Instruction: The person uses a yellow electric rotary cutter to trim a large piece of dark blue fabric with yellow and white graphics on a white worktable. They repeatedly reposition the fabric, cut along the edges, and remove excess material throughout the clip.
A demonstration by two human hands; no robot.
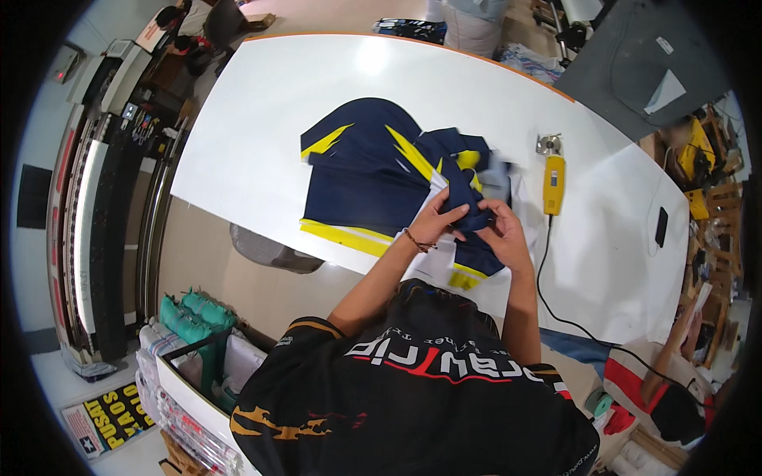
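Note:
My left hand (435, 218) and my right hand (502, 232) grip a folded navy fabric piece (463, 190) with yellow trim, close together at the right of a pile of cut fabric. Beneath and to their left lie navy panels (357, 182) with yellow flashes and a yellow band; white and grey fabric shows partly under the held piece. To the right of my hands, a yellow hand-held electric rotary cutter (554, 181) lies on the white table (254, 127), its black cord running toward the lower right.
A large printer (94, 222) stands at the left, and bagged bundles (198, 341) below it. A black phone-like object (660, 226) lies at the table's right. A grey board (603, 63) is at the top right. A co-worker's arm (671, 349) shows at the right edge.

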